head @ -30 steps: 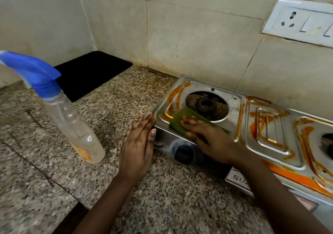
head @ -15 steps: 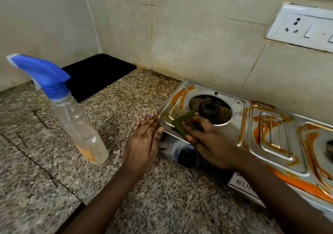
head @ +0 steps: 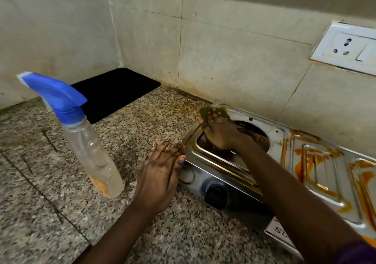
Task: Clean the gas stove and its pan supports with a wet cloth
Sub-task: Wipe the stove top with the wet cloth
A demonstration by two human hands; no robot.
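Granite counter (head: pixel 162 233): gas stove (head: pixel 305 170) at right. My right hand (head: pixel 218 133), fingers flat pressing green cloth (head: pixel 205 112), moved from front edge to far-left corner; left hand (head: pixel 160 174), fingers straight, braces stove. Centre stains remain.

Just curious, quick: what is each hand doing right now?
Left hand: open, flat against the stove side.
Right hand: open, pressing the green cloth.

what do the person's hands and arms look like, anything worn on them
Both forearms are bare. The left hand has blue-painted fingernails and dark grime smudged over its back and fingers. The right hand shows no clear nail paint from this angle. No rings, watch or gloves are visible. At the bottom right corner a bit of purple sleeve covers the right upper arm.
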